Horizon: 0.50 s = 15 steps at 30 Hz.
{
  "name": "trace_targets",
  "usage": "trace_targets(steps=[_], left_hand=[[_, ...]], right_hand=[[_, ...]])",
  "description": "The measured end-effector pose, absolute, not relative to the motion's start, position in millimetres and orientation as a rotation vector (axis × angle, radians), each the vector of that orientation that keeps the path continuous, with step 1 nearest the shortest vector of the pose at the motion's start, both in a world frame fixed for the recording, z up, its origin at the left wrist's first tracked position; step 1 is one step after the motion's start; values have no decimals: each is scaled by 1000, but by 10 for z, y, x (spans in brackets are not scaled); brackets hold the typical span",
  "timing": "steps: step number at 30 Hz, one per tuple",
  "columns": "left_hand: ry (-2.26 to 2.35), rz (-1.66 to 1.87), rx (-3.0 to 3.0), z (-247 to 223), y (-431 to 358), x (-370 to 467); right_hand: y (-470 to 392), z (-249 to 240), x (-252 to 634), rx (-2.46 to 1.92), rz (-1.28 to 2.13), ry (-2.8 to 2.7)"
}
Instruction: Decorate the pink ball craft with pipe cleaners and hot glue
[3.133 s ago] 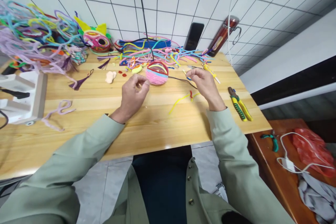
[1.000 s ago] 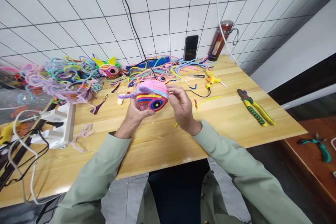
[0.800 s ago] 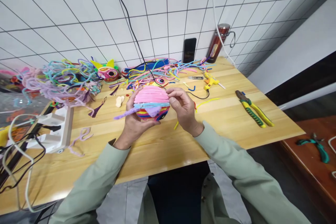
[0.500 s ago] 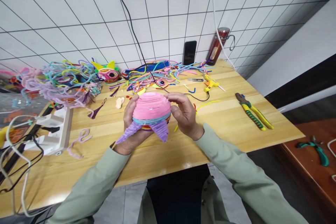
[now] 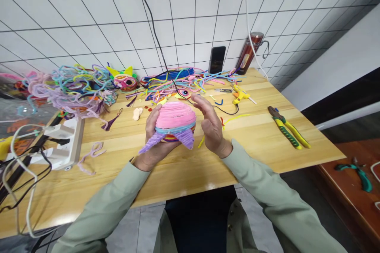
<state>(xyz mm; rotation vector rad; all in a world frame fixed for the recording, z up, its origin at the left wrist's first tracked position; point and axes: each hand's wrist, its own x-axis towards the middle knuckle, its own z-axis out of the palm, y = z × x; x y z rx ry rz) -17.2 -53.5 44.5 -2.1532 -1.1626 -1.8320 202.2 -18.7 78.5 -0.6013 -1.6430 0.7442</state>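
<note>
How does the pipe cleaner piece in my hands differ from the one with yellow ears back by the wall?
The pink domed pipe cleaner figure is lifted off the table in the left hand; the eared figure sits on the table. The held one shows purple flaps and no face; the other shows yellow ears and a ringed eye. The held one looks bigger. Both are mainly pink.
</note>
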Motion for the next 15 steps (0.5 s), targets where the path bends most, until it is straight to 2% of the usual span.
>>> trace_targets(steps=[6, 15], left_hand=[[-1390, -1758, -2161, 332, -552, -176], [-1627, -2076, -2289, 254, -517, -69]], right_hand=[[-207, 774, 1997, -523, 813, -1851], [-82, 601, 1920, -624, 1050, -1792]])
